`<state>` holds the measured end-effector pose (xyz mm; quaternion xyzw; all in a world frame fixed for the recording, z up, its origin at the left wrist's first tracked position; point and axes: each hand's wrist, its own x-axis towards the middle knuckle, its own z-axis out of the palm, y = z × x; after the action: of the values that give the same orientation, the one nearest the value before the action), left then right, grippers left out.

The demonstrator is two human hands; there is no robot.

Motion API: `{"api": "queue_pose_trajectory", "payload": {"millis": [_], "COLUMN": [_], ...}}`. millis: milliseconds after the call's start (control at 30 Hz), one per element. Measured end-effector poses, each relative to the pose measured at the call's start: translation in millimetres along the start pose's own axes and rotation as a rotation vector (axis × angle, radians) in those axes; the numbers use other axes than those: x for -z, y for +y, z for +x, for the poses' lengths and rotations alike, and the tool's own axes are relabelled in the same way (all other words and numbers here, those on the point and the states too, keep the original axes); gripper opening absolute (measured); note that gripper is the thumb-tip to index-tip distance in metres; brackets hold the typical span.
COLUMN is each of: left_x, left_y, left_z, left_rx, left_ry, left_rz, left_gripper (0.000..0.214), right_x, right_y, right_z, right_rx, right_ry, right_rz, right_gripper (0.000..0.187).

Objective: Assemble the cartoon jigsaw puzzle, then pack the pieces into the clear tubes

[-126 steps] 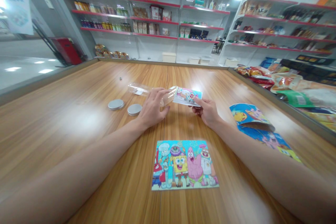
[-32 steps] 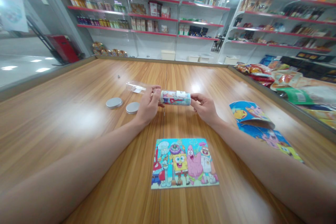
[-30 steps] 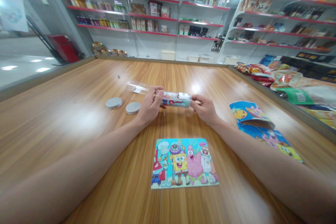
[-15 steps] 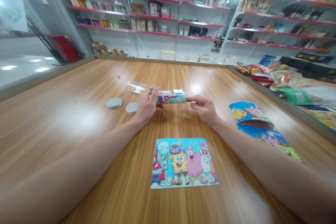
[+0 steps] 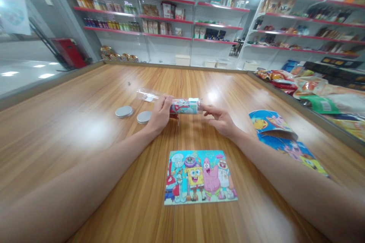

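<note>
My left hand (image 5: 160,114) is wrapped round a clear plastic jar (image 5: 200,106) lying sideways above the table, with a rolled cartoon sheet (image 5: 182,107) inside. The jar's mouth faces right. My right hand (image 5: 221,119) has its index finger stretched out at that mouth, its other fingers partly curled; whether the finger goes inside is unclear. Behind my left hand lies another clear jar (image 5: 146,95). A silver lid (image 5: 124,111) and a second silver lid (image 5: 143,117), partly hidden by my left hand, rest nearby. Closest to me lies a flat cartoon puzzle (image 5: 200,177).
Two blue cartoon sheets, one curled (image 5: 268,120) and one flatter (image 5: 296,150), lie beside my right forearm. A tiny object (image 5: 129,83) sits far left on the wooden table (image 5: 85,95). Snack bags (image 5: 322,104) are piled past the right edge; stocked shelves (image 5: 168,17) stand behind.
The rolled sheet has shifted slightly left in the jar, showing a clear band at the mouth, and its print is turned. My right hand has moved a little, its index finger still at the mouth.
</note>
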<state>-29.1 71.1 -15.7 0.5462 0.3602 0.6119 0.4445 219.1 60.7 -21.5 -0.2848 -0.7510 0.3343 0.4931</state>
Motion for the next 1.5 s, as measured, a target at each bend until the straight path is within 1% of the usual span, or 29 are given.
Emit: {"api": "queue_pose_trajectory", "payload": {"millis": [100,200,267,367,400,500,567,633,800,933,1000,1100,1200,1267,1300,1333,1400,1467,1500], "left_x": [0.0,-0.6,-1.0,-1.5,-1.5,-1.4,-1.2,-1.0,-0.4,0.5,0.9,1.0,0.0,-1.0,-1.4,-1.7,-1.8,-1.6,-1.5], "left_y": [0,0,1,3,4,5,6,7,7,5,5,7,9,8,8,7,6,5,5], "left_z": [1,1,-1,-4,-5,-8,-9,-9,-8,-7,-7,-9,-11,-12,-12,-12,-12,-12,-12], "left_rx": [-0.003,-0.003,-0.018,-0.045,-0.047,-0.038,-0.032,-0.026,-0.033,-0.029,-0.039,-0.126,-0.281,-0.369,-0.391,-0.391,-0.345,-0.277,-0.244], "left_ry": [0.012,0.025,-0.001,-0.095,-0.132,-0.233,-0.263,-0.261,-0.244,-0.244,-0.237,-0.246,-0.36,-0.422,-0.429,-0.423,-0.398,-0.371,-0.361], "left_rz": [0.005,0.019,0.047,0.072,0.064,0.028,0.024,0.024,0.009,0.013,0.065,0.284,0.572,0.702,0.74,0.759,0.756,0.73,0.722], "left_gripper": [0.034,0.035,0.035,0.034,0.034,0.038,0.042,0.044,0.043,0.043,0.044,0.043,0.054,0.061,0.06,0.057,0.051,0.047,0.047], "right_x": [1,0,-1,-4,-5,-8,-9,-11,-13,-13,-12,-10,-8,-9,-9,-10,-12,-15,-16], "right_y": [-1,-3,-6,-10,-11,-14,-16,-17,-18,-16,-13,-10,-9,-11,-13,-15,-21,-26,-28], "right_z": [-1,-1,-1,1,2,5,6,6,6,5,5,5,3,1,0,0,-1,-2,-2], "right_rx": [0.007,-0.016,-0.054,-0.124,-0.143,-0.173,-0.19,-0.199,-0.193,-0.179,-0.168,-0.145,-0.117,-0.101,-0.092,-0.079,-0.035,0.029,0.064], "right_ry": [-0.009,0.023,0.051,0.071,0.073,0.08,0.081,0.085,0.092,0.102,0.106,0.139,0.211,0.268,0.307,0.353,0.438,0.488,0.493], "right_rz": [0.005,-0.037,-0.034,0.029,0.045,0.066,0.073,0.078,0.081,0.069,0.056,0.021,-0.035,-0.072,-0.093,-0.122,-0.196,-0.259,-0.276], "right_gripper": [0.06,0.052,0.041,0.027,0.028,0.039,0.043,0.045,0.046,0.044,0.041,0.036,0.029,0.025,0.024,0.024,0.024,0.025,0.027]}}
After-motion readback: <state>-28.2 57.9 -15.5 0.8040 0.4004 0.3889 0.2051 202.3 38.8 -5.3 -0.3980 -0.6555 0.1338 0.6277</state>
